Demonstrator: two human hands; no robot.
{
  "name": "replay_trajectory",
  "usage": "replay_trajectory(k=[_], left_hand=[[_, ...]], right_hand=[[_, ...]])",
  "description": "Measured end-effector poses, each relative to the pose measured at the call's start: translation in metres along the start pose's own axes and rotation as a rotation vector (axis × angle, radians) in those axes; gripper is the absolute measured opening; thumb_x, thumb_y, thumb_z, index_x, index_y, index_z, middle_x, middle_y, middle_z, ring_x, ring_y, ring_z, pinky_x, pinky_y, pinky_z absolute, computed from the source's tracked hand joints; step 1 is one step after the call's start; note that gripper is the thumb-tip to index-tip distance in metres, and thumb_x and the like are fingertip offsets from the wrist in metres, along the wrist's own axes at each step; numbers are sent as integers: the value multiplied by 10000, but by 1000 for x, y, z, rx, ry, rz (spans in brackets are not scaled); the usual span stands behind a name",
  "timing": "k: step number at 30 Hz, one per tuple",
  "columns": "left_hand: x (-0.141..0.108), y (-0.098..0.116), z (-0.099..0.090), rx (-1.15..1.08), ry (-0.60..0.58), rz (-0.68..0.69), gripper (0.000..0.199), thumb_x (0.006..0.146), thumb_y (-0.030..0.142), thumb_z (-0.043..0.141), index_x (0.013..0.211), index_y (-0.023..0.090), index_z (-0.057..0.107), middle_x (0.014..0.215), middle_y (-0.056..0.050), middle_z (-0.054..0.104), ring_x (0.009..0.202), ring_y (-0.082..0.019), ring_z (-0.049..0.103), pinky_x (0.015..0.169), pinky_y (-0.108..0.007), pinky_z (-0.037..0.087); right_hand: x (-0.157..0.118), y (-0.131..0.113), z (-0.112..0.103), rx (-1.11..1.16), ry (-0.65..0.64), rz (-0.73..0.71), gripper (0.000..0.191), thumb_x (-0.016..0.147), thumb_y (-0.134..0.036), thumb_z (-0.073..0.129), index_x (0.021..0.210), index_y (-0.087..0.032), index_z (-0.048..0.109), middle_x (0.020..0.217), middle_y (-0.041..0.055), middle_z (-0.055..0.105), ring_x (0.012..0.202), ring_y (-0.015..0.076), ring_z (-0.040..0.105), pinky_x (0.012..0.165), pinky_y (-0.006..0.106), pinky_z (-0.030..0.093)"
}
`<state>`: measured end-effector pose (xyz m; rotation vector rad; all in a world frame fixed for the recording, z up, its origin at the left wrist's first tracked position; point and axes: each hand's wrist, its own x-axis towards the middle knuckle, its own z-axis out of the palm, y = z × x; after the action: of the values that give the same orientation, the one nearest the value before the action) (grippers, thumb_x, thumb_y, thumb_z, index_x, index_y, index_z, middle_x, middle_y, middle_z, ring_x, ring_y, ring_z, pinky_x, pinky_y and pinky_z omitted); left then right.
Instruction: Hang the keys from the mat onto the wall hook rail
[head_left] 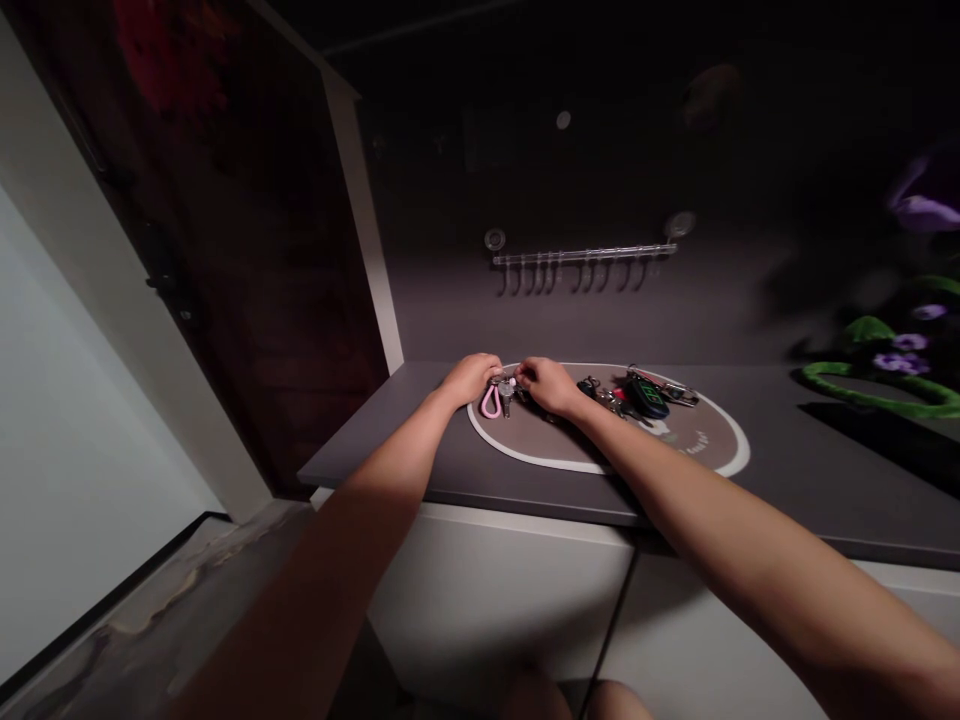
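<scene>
On the grey countertop lies an oval brown mat (517,445) with a white rim. At its left end my left hand (472,378) is closed, fingertips pinching the top of a bunch of keys (505,396) that has a pink loop strap (491,403). Just right of it is my right hand (551,386), its fingers curled in a pinch beside the keys; what they hold is hidden. Dark items lie partly under this hand. Further right on the mat are more keys (613,402) and a dark fob with green marks (646,397).
A clear rail with several hooks (585,254) is fixed to the wall behind the mat. Green and purple plush flowers (889,375) stand at the right. White cabinet doors (495,580) are below the countertop; a dark red door (262,250) is at the left.
</scene>
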<state>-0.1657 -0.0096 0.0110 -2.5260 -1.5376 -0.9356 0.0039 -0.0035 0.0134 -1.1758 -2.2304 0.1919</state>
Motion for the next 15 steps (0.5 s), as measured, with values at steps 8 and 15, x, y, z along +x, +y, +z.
replay_trajectory(k=[8,15], left_hand=[[3,6,-3,-35,91,-9,217,822,213,387,753,170,588,807,-50,595,794,-155,508,723,-244,372],[3,18,-7,-297,179,-80,194,813,191,397,738,148,570,742,-29,589,723,-126,516,694,-230,393]], right_hand=[[-2,-3,-1,28,13,-14,130,762,-185,506,818,-170,623,813,68,644,703,142,538,636,218,348],[-3,-8,-3,159,90,-51,124,746,-189,509,814,-172,611,802,46,631,724,136,526,692,236,362]])
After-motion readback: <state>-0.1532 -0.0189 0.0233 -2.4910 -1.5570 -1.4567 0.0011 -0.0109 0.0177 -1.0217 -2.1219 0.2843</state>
